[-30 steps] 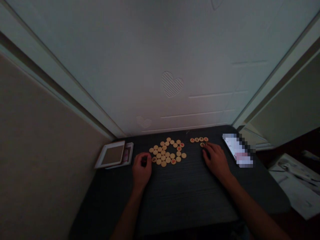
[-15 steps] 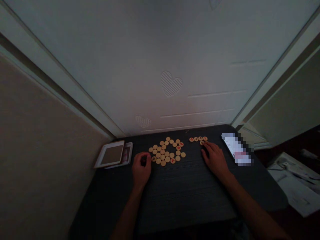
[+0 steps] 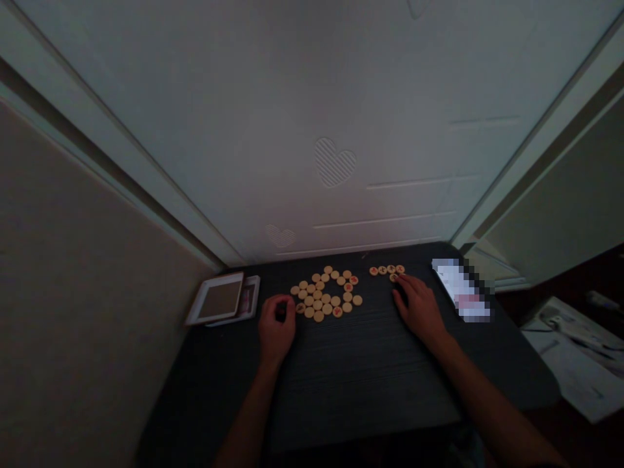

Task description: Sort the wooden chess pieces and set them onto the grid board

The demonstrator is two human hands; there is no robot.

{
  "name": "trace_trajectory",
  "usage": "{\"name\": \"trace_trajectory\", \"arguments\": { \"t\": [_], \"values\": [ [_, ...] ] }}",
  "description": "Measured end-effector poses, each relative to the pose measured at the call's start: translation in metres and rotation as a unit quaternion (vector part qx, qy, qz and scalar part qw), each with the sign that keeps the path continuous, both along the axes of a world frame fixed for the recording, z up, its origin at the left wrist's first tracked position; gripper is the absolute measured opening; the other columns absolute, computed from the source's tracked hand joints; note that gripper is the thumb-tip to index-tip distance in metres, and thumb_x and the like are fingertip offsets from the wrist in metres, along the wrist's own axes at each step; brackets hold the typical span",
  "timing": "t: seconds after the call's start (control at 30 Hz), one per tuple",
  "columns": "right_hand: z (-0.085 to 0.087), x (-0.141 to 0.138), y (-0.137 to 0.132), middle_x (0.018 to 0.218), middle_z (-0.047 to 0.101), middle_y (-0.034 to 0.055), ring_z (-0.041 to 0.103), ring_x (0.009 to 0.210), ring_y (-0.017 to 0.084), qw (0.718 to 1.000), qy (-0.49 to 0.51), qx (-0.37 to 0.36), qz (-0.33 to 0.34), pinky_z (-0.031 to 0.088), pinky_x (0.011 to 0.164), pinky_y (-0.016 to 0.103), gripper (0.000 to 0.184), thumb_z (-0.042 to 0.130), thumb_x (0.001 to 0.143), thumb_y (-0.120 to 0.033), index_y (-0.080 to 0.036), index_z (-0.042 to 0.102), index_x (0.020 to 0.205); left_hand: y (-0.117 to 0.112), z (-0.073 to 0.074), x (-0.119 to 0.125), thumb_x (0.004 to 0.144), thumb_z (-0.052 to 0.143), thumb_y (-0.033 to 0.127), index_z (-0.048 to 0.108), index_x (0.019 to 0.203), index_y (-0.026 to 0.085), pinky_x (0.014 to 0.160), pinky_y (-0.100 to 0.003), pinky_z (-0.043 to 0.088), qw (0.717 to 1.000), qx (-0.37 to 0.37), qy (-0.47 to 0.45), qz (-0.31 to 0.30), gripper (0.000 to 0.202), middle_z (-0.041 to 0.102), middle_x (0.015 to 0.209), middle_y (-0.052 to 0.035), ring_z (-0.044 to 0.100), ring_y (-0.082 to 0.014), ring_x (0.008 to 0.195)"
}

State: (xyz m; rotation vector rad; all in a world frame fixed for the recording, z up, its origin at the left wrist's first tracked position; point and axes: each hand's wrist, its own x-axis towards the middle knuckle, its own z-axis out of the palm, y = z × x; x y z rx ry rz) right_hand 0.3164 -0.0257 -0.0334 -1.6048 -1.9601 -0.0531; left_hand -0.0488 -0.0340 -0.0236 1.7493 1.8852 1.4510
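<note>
On a dark table [image 3: 351, 377] lies a cluster of several round tan game discs [image 3: 325, 294], a few showing red marks. A short row of discs with red marks [image 3: 387, 270] sits further right, with one more disc just below it. My left hand [image 3: 275, 325] rests at the cluster's left edge, fingers curled in a loose fist; what is inside I cannot make out. My right hand [image 3: 419, 309] lies flat, its fingertips touching the disc under the short row.
A white-rimmed shallow box [image 3: 218, 300] with its lid beside it lies at the table's left. A blurred white object [image 3: 461, 290] lies at the right. A white door panel [image 3: 336, 162] rises behind the table. Papers [image 3: 572, 351] lie on the floor at right.
Nearly nothing: both hands stay in place, and the view has shifted slightly.
</note>
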Motion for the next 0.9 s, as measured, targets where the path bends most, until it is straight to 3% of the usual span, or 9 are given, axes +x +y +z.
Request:
{"name": "trace_trajectory", "arguments": {
  "t": [0.17, 0.3, 0.5, 0.6, 0.73, 0.9],
  "values": [
    [0.006, -0.003, -0.001, 0.13, 0.064, 0.015, 0.058, 0.121, 0.03, 0.999, 0.023, 0.03, 0.01, 0.048, 0.099, 0.049, 0.035, 0.048, 0.099, -0.034, -0.019, 0.062, 0.128, -0.001, 0.002, 0.002, 0.092, 0.059, 0.034, 0.065, 0.096, 0.021, 0.079, -0.036, 0.054, 1.0, 0.001, 0.022, -0.008, 0.015, 0.066, 0.102, -0.0068, 0.064, -0.0231, 0.095],
    [0.011, -0.01, -0.004, 0.125, 0.067, 0.0125, 0.06, 0.119, 0.029, 0.998, 0.036, 0.034, 0.036, 0.048, 0.101, 0.049, 0.033, 0.05, 0.099, -0.033, -0.021, 0.064, 0.126, -0.002, 0.004, 0.006, 0.09, 0.062, 0.034, 0.064, 0.1, 0.023, 0.091, -0.045, 0.051, 0.997, 0.009, 0.075, -0.029, 0.015, 0.067, 0.104, -0.0079, 0.062, -0.0269, 0.102],
    [0.013, -0.034, -0.01, 0.142, 0.056, 0.0128, 0.052, 0.132, 0.029, 0.986, 0.025, -0.015, 0.162, 0.045, 0.109, 0.05, 0.046, 0.055, 0.097, -0.04, -0.022, 0.055, 0.139, 0.002, 0.011, 0.012, 0.09, 0.065, 0.037, 0.059, 0.123, 0.022, 0.11, -0.053, 0.041, 0.985, 0.004, 0.128, -0.116, 0.037, 0.06, 0.133, -0.0118, 0.051, -0.0309, 0.13],
    [0.013, -0.046, -0.007, 0.152, 0.046, 0.0137, 0.045, 0.138, 0.03, 0.979, 0.006, -0.039, 0.199, 0.044, 0.11, 0.052, 0.059, 0.059, 0.095, -0.045, -0.023, 0.046, 0.148, 0.022, 0.022, 0.016, 0.093, 0.061, 0.041, 0.054, 0.134, 0.023, 0.117, -0.052, 0.035, 0.966, -0.027, 0.174, -0.191, 0.045, 0.05, 0.149, -0.0107, 0.04, -0.0298, 0.142],
    [0.014, -0.059, 0.004, 0.153, 0.044, 0.0146, 0.044, 0.14, 0.031, 0.98, 0.002, -0.044, 0.193, 0.043, 0.11, 0.053, 0.065, 0.062, 0.093, -0.046, -0.024, 0.041, 0.151, 0.066, 0.036, 0.034, 0.1, 0.048, 0.046, 0.049, 0.144, 0.021, 0.119, -0.048, 0.034, 0.93, -0.074, 0.22, -0.285, 0.05, 0.048, 0.152, -0.0105, 0.039, -0.0265, 0.144],
    [0.019, -0.068, 0.012, 0.157, 0.042, 0.0096, 0.042, 0.142, 0.029, 0.975, -0.033, -0.045, 0.216, 0.041, 0.111, 0.052, 0.051, 0.053, 0.099, -0.04, -0.028, 0.046, 0.149, 0.094, 0.034, 0.061, 0.103, 0.035, 0.04, 0.048, 0.147, 0.027, 0.12, -0.046, 0.031, 0.877, -0.113, 0.291, -0.365, 0.047, 0.045, 0.156, -0.0052, 0.039, -0.0231, 0.145]
  ]
}}
